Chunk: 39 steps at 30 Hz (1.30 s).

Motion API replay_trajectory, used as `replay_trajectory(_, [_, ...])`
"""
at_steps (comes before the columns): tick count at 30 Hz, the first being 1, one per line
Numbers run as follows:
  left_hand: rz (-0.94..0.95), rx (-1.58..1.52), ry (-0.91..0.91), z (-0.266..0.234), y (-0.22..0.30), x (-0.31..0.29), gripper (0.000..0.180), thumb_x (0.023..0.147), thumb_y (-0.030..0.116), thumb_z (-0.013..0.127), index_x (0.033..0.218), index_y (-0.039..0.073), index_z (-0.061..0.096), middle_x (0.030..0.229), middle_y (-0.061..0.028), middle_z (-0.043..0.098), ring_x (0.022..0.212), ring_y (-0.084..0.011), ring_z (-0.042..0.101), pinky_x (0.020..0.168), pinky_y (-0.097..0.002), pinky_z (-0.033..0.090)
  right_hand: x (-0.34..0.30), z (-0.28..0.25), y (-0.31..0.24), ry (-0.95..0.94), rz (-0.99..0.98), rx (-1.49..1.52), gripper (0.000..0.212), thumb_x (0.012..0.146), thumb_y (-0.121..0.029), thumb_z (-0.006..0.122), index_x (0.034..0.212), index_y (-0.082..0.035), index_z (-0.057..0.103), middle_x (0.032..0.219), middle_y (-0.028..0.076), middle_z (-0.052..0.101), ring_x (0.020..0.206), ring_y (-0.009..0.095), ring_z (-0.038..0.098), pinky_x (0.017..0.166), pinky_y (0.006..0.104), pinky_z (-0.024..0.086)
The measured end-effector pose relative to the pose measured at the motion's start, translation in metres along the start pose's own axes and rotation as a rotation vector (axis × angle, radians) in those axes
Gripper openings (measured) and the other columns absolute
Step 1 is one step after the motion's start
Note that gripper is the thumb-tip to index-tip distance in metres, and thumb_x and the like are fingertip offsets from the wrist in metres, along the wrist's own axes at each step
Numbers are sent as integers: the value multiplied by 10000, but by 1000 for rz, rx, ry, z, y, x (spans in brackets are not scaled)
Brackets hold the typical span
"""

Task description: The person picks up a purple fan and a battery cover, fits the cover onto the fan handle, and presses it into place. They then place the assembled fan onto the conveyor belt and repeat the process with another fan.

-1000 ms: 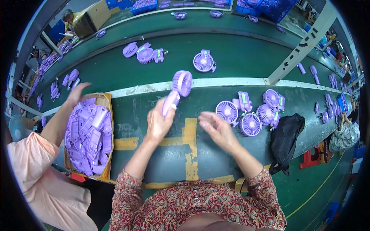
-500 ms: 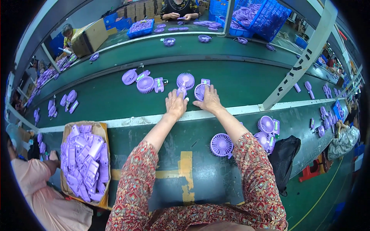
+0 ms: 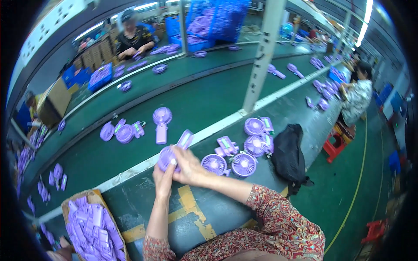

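Observation:
Both hands hold a purple handheld fan (image 3: pixel 166 157) at the belt's near rail, its round grille tilted and the handle part pointing up and away. My left hand (image 3: pixel 164 179) grips the grille's near edge, thumb raised on it. From the right, my right hand (image 3: pixel 186 167) wraps the fan where grille and handle part meet; its fingers are partly blurred. Beyond, another purple fan (image 3: pixel 162 116) with its handle lies on the green belt. Right of my hands, several fan heads (image 3: pixel 244 164) with exposed parts lie on the worktable.
A cardboard box (image 3: pixel 116 217) of purple casings stands at the lower left. A black bag (image 3: pixel 288 152) lies right of the fans, and a metal post (image 3: pixel 262 61) rises from the rail. Co-workers sit across the belt and farther right. A red stool (image 3: pixel 333 145) stands on the floor.
My hands have come back from the belt to its near rail, bringing a fan with them. Another fan stays on the belt, its handle now showing. The view has swung to the right.

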<state>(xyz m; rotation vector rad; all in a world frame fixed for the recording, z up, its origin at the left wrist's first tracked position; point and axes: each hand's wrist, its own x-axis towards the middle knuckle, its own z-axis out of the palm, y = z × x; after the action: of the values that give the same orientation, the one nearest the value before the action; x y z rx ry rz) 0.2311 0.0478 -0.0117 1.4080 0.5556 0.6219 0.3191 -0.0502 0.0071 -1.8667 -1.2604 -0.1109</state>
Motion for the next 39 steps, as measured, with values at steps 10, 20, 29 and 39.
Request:
replay_trajectory(10, [-33, 108, -54, -55, 57, -139, 520, 671, 157, 717, 1115, -20, 512, 991, -85, 596, 875, -145, 581, 813, -278, 468, -87, 3, -16, -377, -87, 378, 382, 751, -38, 570, 1129, -32, 509, 1090, 221, 539, 1092, 398, 488, 938, 461, 403])
replay_trajectory(20, [-103, -316, 43, -54, 51, -155, 482, 750, 197, 670, 1151, -1, 492, 1019, -68, 578, 901, -150, 582, 837, -289, 472, -141, -25, -56, -812, -21, 307, 557, 692, -28, 520, 1248, -12, 476, 1049, 189, 585, 1048, 333, 503, 903, 421, 402])
replay_trajectory(29, [-239, -551, 73, -25, 55, -142, 428, 898, 326, 529, 1173, -2, 499, 1070, -129, 611, 918, -238, 621, 697, -378, 514, -158, -19, -41, -1136, 509, 1330, 480, 924, -357, 526, 1263, -21, 478, 1191, 44, 527, 1095, 108, 464, 941, 245, 369])
replay_trajectory(39, [-308, -622, 119, -26, 52, -117, 392, 885, 354, 576, 1146, 64, 530, 1031, -82, 625, 892, -192, 624, 659, -372, 543, -146, -31, -34, -978, 733, 1236, 355, 847, -227, 654, 1121, -24, 554, 903, 28, 597, 727, 89, 568, 634, 225, 469])
